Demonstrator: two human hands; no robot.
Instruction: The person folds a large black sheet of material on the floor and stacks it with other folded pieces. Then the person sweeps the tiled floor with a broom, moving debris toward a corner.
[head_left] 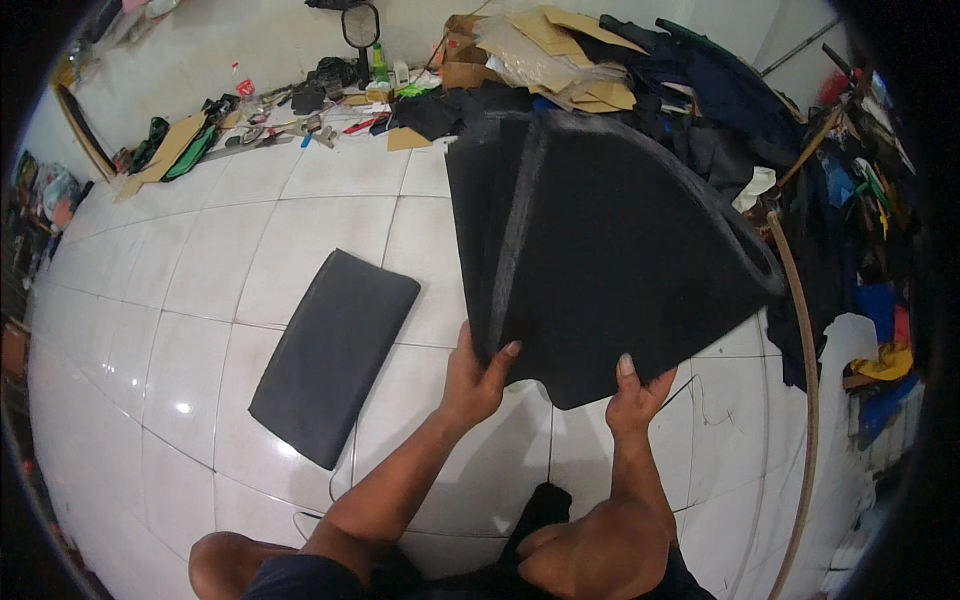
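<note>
A large black sheet of fabric-like material [620, 250], folded over with pale grey streaks along its folds, is held up before me above the floor. At its lower left corner my left hand [476, 385] is closed round the edge, thumb on top. My right hand [637, 396] pinches the lower edge further right, thumb up. Both hands' fingers are partly hidden beneath the sheet. To the left, a flat dark grey folded piece [335, 355] lies by itself on the tiles, touched by neither hand.
White floor tiles [200, 380] surround me. Scattered tools [315, 132] and a clear bottle [242, 82] lie along the back wall. Cardboard, plastic and dark cloth form a heap [680, 75] at the back right. A long curved brown strip [803, 400] runs down the right side.
</note>
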